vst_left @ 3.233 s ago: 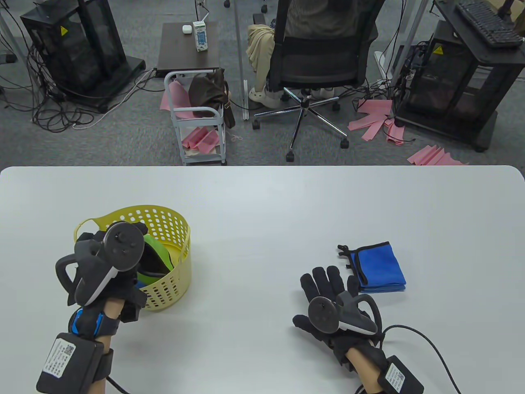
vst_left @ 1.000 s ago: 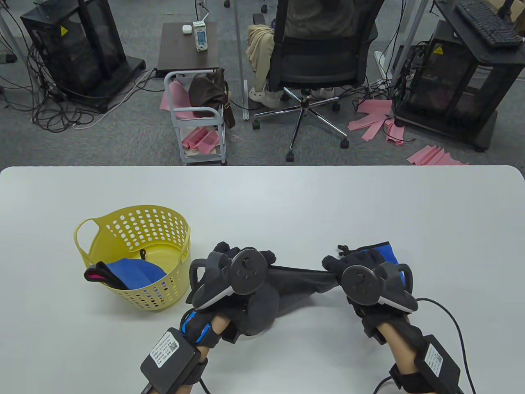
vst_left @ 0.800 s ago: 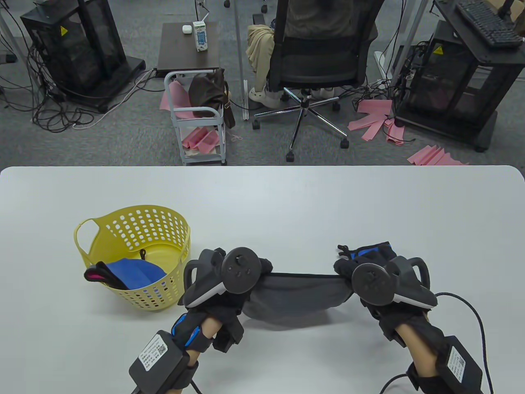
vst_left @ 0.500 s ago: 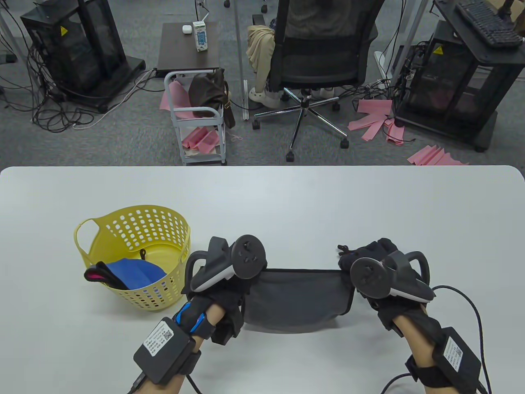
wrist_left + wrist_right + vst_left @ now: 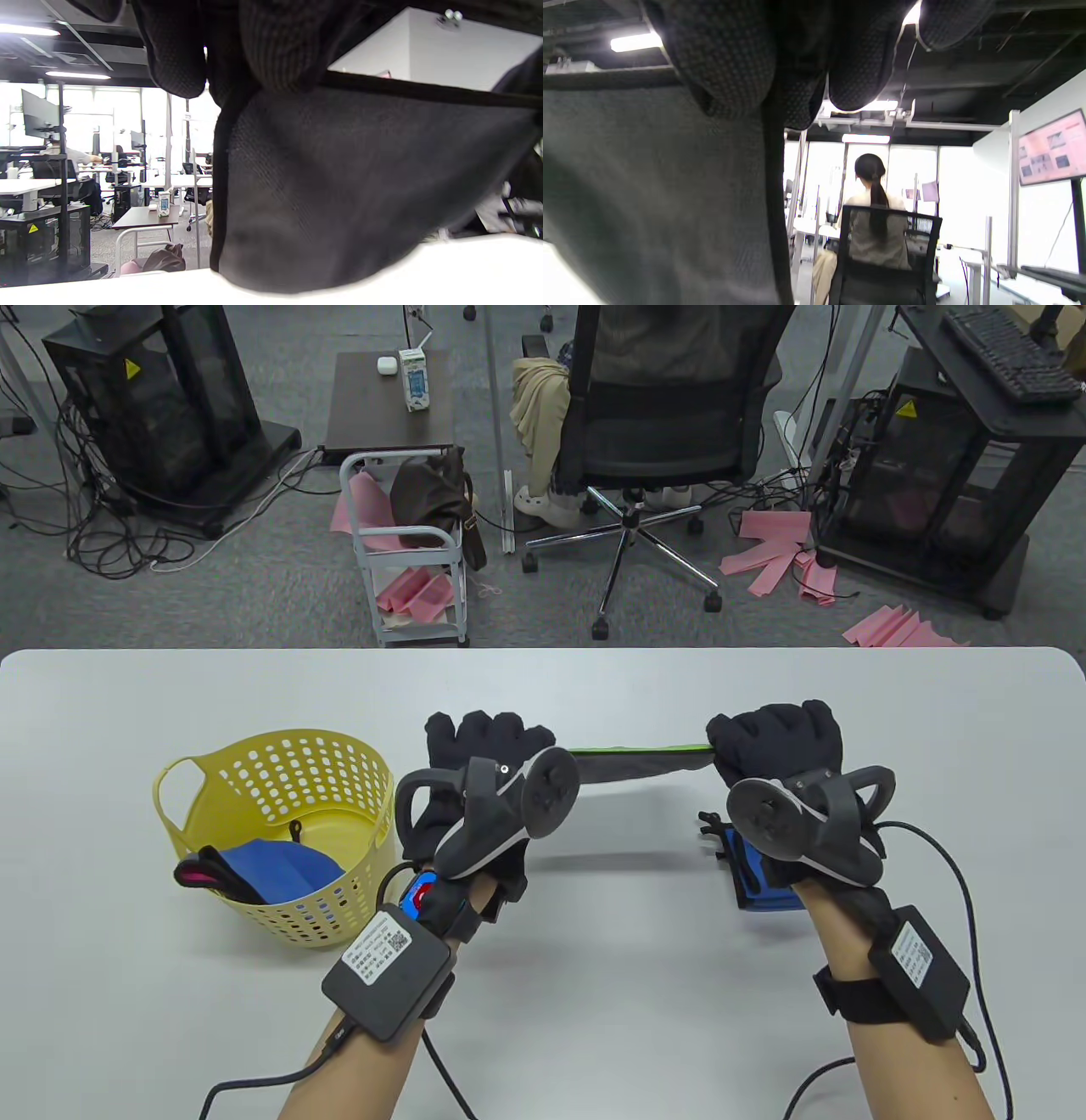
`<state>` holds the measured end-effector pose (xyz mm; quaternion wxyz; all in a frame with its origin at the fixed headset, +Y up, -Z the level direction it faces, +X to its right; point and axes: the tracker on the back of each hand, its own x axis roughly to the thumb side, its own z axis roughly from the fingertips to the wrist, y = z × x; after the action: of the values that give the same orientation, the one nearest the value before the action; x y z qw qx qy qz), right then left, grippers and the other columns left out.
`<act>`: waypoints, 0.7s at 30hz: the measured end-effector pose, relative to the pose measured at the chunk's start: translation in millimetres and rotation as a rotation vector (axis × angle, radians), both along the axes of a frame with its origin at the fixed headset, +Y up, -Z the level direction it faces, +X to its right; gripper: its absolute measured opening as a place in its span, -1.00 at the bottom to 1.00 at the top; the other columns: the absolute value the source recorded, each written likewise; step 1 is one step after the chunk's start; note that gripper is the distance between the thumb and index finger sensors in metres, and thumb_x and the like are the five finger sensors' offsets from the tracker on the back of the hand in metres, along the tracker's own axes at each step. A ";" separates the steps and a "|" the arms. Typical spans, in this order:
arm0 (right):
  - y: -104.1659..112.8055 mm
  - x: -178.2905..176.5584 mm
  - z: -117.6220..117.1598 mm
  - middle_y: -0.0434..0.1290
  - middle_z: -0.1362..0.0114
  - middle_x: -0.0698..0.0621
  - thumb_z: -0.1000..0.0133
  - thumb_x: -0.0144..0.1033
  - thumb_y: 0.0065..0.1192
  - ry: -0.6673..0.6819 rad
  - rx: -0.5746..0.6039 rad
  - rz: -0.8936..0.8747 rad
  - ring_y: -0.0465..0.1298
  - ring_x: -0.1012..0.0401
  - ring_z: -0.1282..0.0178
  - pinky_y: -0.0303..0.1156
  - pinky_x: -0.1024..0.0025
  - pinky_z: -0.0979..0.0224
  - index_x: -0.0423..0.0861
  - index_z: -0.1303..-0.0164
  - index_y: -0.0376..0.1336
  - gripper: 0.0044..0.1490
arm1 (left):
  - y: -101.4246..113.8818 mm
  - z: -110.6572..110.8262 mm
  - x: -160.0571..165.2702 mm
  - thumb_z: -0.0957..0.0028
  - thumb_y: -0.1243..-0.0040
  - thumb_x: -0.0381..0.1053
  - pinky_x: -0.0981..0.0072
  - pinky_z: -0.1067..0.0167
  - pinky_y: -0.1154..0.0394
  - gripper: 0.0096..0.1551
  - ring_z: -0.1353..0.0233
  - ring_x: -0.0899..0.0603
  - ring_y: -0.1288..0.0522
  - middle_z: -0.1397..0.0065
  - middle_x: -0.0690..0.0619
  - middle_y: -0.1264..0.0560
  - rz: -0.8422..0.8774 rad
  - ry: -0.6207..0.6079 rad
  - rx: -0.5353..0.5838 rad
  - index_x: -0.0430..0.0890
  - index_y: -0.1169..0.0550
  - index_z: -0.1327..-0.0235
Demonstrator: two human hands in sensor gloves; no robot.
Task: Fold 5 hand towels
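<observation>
Where the white table (image 5: 594, 1027) begins on the left, a yellow basket (image 5: 356, 780) with a holed wall stands upright, and inside it lie a blue towel (image 5: 280, 869) and a dark cloth with a pink edge (image 5: 197, 872), both low against the near wall. Just to the right of the basket the left hand (image 5: 484, 755) is raised above the table, its gloved fingers curled and pinching the left end of a grey towel (image 5: 636, 768). In the left wrist view those fingers (image 5: 271, 46) clamp the black-trimmed top corner, and the cloth (image 5: 339, 178) hangs down from there with its lower edge close above the tabletop (image 5: 466, 267). The towel is stretched in the air between the two hands, seen nearly edge-on from above, with a thin green strip showing along its top edge. At its right end the right hand (image 5: 780, 742) grips the other corner, fingers curled over it; the right wrist view shows its fingers (image 5: 725, 55) closed on the trimmed edge with the grey cloth (image 5: 649, 190) hanging below to the left. Under that wrist, on the table, lies a folded blue towel (image 5: 751, 874) with a black cord loop at its far left corner, partly hidden by the hand's tracker. Beyond the table a person (image 5: 878, 224) sits in an office chair (image 5: 662, 432), back turned
</observation>
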<state>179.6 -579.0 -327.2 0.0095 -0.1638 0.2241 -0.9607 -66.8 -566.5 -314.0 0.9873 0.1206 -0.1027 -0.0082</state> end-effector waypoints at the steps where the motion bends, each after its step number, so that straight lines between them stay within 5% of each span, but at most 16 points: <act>1: -15.6 -1.1 3.8 0.54 -0.37 0.05 -0.10 -0.22 0.46 -0.006 -0.071 0.031 0.46 -0.06 -0.39 0.23 -0.31 -0.47 0.07 -0.16 0.41 -0.58 | -17.9 5.1 3.4 -0.11 -0.27 -0.03 -0.42 -0.47 -0.23 -0.57 -0.49 -0.28 -0.54 -0.45 0.01 -0.59 -0.035 -0.030 -0.046 0.14 -0.62 -0.27; 4: -62.4 -4.6 15.0 0.52 -0.43 0.01 -0.09 -0.20 0.48 0.003 -0.270 0.080 0.43 -0.09 -0.44 0.21 -0.34 -0.48 0.07 -0.16 0.44 -0.58 | -68.8 16.8 7.0 -0.11 -0.26 -0.02 -0.40 -0.47 -0.24 -0.56 -0.49 -0.26 -0.55 -0.44 0.03 -0.60 -0.109 -0.055 -0.234 0.14 -0.62 -0.27; 8: -107.1 -9.0 33.6 0.55 -0.41 0.01 -0.09 -0.18 0.45 0.039 -0.434 0.130 0.44 -0.10 -0.44 0.21 -0.33 -0.48 0.07 -0.16 0.45 -0.58 | -117.2 35.3 -0.6 -0.11 -0.26 -0.01 -0.40 -0.47 -0.25 -0.56 -0.47 -0.26 -0.56 -0.41 0.04 -0.62 -0.087 -0.068 -0.348 0.10 -0.62 -0.27; 12: -126.9 -10.7 52.0 0.57 -0.36 0.04 -0.11 -0.17 0.41 0.082 -0.512 0.152 0.45 -0.09 -0.43 0.20 -0.33 -0.48 0.07 -0.19 0.43 -0.57 | -132.3 54.9 -13.2 -0.11 -0.24 0.00 -0.40 -0.46 -0.25 -0.56 -0.45 -0.25 -0.58 -0.37 0.04 -0.64 -0.039 -0.087 -0.371 0.07 -0.62 -0.26; 21: -127.4 -9.8 70.0 0.58 -0.31 0.01 -0.14 -0.21 0.36 0.154 -0.623 0.117 0.47 -0.07 -0.36 0.22 -0.29 -0.47 0.00 -0.23 0.42 -0.55 | -137.8 74.1 -26.5 -0.11 -0.16 0.01 -0.43 -0.47 -0.21 -0.54 -0.45 -0.29 -0.56 -0.32 0.01 -0.64 0.002 -0.126 -0.460 0.01 -0.61 -0.26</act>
<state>169.8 -706.4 -257.2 -0.0031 -0.2437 -0.0906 -0.9656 -93.3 -704.3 -239.9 0.9805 -0.1070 -0.1633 0.0237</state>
